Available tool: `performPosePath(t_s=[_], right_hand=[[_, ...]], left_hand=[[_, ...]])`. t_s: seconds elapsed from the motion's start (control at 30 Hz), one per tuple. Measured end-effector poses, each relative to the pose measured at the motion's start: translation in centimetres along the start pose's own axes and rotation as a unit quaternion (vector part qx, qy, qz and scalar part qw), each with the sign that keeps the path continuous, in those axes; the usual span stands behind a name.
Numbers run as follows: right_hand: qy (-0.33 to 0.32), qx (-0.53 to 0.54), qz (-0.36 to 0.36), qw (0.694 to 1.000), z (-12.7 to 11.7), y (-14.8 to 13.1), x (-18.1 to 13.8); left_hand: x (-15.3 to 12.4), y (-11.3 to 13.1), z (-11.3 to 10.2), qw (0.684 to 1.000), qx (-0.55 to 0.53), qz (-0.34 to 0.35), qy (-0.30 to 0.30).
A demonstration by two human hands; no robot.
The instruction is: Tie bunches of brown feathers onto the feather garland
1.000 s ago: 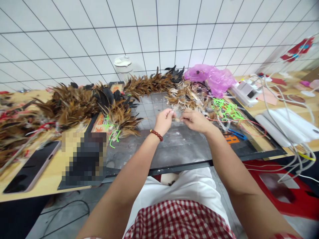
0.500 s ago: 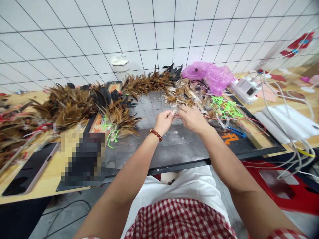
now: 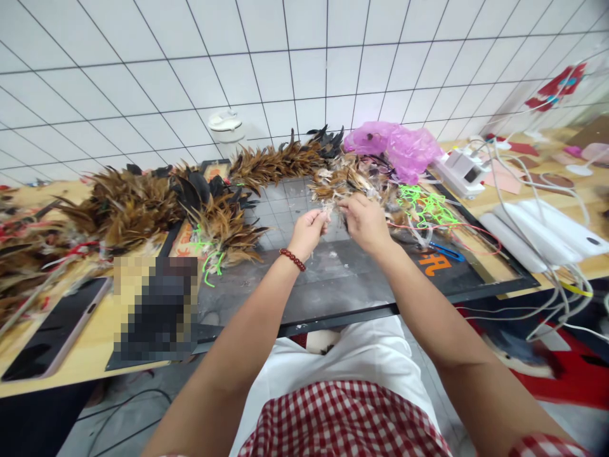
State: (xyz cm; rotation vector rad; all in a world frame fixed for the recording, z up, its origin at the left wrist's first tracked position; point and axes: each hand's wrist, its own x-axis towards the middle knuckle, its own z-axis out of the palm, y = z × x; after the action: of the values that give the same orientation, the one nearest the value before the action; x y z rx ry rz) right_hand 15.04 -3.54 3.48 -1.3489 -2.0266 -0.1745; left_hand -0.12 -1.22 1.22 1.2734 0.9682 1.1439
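Observation:
Over the middle of the dark board (image 3: pixel 304 292), my left hand (image 3: pixel 308 232) is closed in a pinch, with a small pale feathery bit (image 3: pixel 327 209) at its fingertips. My right hand (image 3: pixel 366 221) is just to the right, its thumb and fingers also pinched together; what they hold, if anything, is too small to make out. Right behind both hands lies a loose pile of brown and white feathers (image 3: pixel 347 176). Bright green strings (image 3: pixel 425 204) lie to the right of my right hand, near a small blue tool (image 3: pixel 447 252).
Brown feather bundles (image 3: pixel 130 200) fill the left, and a long feather garland (image 3: pixel 276 162) lies behind. A pink plastic bag (image 3: pixel 394 149) sits at the back. Chargers (image 3: pixel 461 171), white cables and white boxes (image 3: pixel 547 231) stand right. A phone (image 3: pixel 57 327) lies front left.
My hands have moved slightly apart from each other. The whole view has shifted a little. At the lower right, something blurred now shows near the red stool.

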Motion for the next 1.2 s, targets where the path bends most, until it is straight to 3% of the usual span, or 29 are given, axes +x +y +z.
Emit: performPosePath(t_s=[0.3,0.43,0.6,0.8,0.9,0.97,1.1,1.2], right_hand=[[-0.042,-0.011,-0.037,0.998,0.7,-0.1,-0.4],[-0.002,0.13,0.011,0.991,1.0,0.1,-0.1],[-0.031,0.336,0.053,0.94,0.8,0.3,0.5],[-0.049,0.419,0.109,0.9,0.8,0.5,0.5],[-0.046,0.4,0.115,0.908,1.1,0.6,0.4],[-0.034,0.345,0.117,0.931,1.3,0.8,0.4],[-0.03,0.124,0.075,0.989,1.4,1.4,0.1],[-0.084,-0.011,0.029,0.996,1.5,1.6,-0.3]], left_hand=[[-0.3,0.3,0.2,0.999,-0.039,-0.004,-0.011],[-0.2,0.1,0.0,0.998,-0.049,0.014,-0.027],[-0.7,0.9,0.2,0.992,-0.086,-0.021,-0.089],[-0.9,0.9,0.4,0.987,-0.069,-0.031,-0.143],[-0.7,0.4,0.4,0.991,-0.04,-0.003,-0.13],[-0.5,0.4,0.3,0.995,-0.04,0.011,-0.09],[-0.1,0.9,-0.3,0.996,-0.074,0.015,0.04],[0.1,1.3,-0.6,0.992,-0.089,0.013,0.093]])
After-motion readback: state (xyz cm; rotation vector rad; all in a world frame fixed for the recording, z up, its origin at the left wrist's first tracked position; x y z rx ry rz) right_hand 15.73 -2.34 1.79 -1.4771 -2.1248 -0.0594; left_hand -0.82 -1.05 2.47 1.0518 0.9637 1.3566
